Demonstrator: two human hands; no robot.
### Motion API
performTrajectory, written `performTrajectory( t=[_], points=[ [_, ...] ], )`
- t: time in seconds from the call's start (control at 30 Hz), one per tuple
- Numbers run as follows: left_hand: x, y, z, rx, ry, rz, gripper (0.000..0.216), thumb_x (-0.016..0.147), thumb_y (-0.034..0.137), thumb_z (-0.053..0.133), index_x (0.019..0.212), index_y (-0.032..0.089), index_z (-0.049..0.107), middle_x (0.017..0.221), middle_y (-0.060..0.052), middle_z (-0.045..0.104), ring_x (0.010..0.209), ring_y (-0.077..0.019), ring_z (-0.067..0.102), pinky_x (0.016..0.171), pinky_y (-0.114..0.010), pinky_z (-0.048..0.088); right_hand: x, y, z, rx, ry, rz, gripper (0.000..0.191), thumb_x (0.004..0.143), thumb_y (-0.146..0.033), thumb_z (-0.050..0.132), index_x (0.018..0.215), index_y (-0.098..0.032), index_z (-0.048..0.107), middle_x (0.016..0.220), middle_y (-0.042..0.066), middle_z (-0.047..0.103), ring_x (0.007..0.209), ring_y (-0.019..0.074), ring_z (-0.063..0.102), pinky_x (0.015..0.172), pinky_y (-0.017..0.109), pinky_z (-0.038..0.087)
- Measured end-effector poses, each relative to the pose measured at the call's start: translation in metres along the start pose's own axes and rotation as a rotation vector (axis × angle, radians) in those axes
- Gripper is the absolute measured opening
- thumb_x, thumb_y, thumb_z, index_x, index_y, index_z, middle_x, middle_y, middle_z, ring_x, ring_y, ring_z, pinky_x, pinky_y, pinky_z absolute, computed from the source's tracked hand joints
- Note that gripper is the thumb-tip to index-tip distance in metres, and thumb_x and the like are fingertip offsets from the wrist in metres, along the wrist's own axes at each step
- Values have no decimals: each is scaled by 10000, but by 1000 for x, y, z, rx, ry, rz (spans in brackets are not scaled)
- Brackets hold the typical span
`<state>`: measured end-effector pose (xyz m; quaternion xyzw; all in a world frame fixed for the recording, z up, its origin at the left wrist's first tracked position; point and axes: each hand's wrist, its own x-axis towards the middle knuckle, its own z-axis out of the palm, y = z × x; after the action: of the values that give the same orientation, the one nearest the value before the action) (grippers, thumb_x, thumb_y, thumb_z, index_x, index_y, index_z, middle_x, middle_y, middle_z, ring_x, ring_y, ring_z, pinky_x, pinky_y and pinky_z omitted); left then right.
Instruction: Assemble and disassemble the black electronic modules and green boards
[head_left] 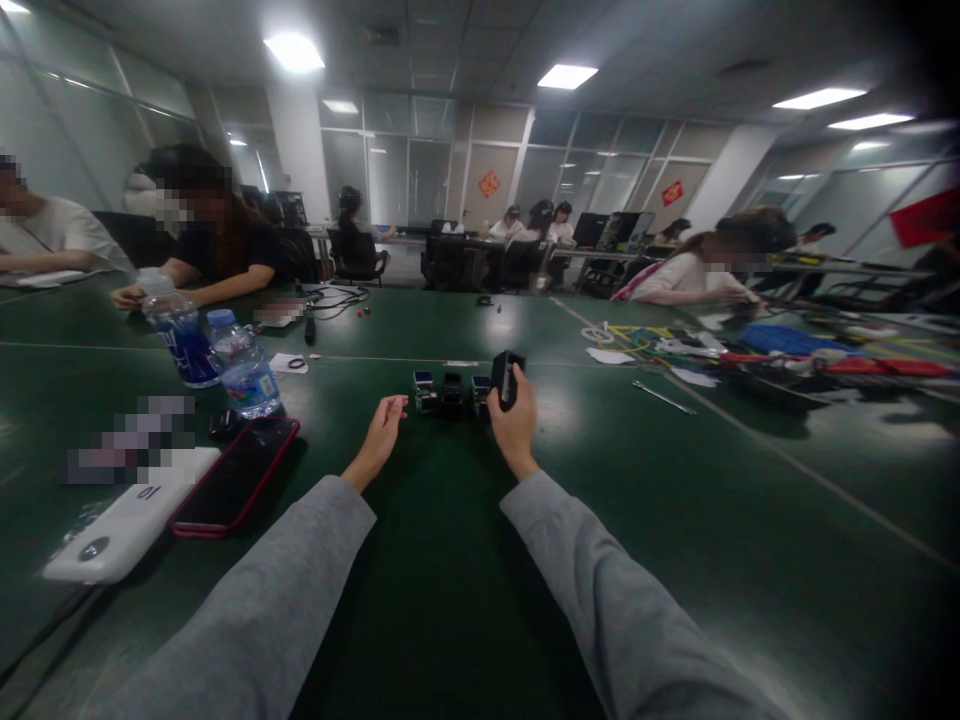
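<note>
My right hand is closed around a small black block-shaped part, lifted a little above the dark green table. Just to its left, a short row of small black and metallic cube-like modules stands on the table. My left hand hovers to the left of that row, fingers loosely curled and apart, holding nothing. Both arms wear grey sleeves.
A red-cased phone and a white power bank lie at the near left, with two water bottles behind them. Wires, tools and papers cover the right side. Other people sit at the left, right and far tables.
</note>
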<state>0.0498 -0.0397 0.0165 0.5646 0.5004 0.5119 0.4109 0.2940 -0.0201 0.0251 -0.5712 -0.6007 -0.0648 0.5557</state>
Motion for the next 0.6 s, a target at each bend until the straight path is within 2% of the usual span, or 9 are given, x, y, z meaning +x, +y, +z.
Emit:
performTrajectory(
  t=[0.1,0.2,0.3,0.43,0.6],
  points=[
    [-1,2,0,-2,12,8,386,970,470,356,1161,210,567,1251,-97,589,1029,-195,581,927,-372,445,6,15,-5,-56,91,82,564,903,-349,444,1412,-107,411,1339,153,482,1228,264,462,1052,419,377],
    [-1,3,1,-2,29,14,385,968,473,362,1144,205,575,1229,-101,602,1015,-193,589,919,-359,450,9,39,-4,-47,94,172,558,852,-345,482,1354,-104,490,1285,144,539,1167,270,511,1021,423,403],
    [-1,4,1,0,29,10,395,966,485,361,1143,204,576,1225,-100,604,1013,-193,590,913,-352,449,10,56,0,19,-8,229,553,795,-323,538,1308,-116,549,1219,124,594,1080,263,567,980,418,440],
    [-1,2,0,6,14,13,404,968,485,349,1155,205,572,1230,-100,597,1016,-196,585,914,-363,447,8,62,5,47,-151,223,549,758,-283,590,1288,-142,580,1198,112,613,1050,250,588,976,409,448],
    [-1,1,0,10,-8,3,412,970,489,329,1159,213,571,1245,-93,586,1035,-200,573,914,-370,442,8,65,8,17,-187,188,533,740,-251,610,1261,-136,604,1179,115,617,1061,250,580,989,406,440]
  ],
)
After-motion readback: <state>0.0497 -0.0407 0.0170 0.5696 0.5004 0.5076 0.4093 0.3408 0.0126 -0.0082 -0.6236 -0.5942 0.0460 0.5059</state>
